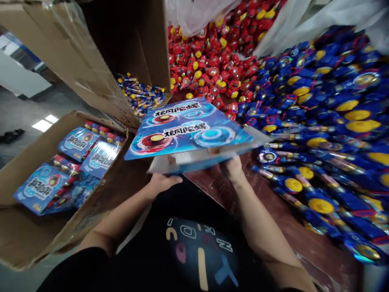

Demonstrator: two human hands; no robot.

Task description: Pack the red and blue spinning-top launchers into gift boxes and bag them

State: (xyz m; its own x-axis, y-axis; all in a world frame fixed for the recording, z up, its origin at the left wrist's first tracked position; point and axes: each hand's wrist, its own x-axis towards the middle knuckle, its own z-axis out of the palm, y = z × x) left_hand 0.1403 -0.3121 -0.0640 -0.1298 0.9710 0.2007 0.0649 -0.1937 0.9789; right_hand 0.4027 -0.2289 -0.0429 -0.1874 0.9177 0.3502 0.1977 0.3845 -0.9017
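Note:
A blue printed cardboard display box [185, 136] is held up in front of my chest, its lid panel with red and light-blue swirls and dark lettering facing up. The white inner side shows at the near edge, where the flaps stand partly apart. My left hand [162, 183] grips the near left part from below, thumb out and fingers partly hidden by the card. At the near right edge, my right hand [232, 167] is closed on the same box, blurred by motion. Whether anything lies inside the box cannot be seen.
Blue toys with yellow discs [322, 121] are heaped on the dark red table [261, 215] at right. Red toys [209, 61] are piled behind. A tall carton [75, 52] on its side holds small toys [142, 95]. Packed boxes [44, 186] fill an open carton [18, 235] at lower left.

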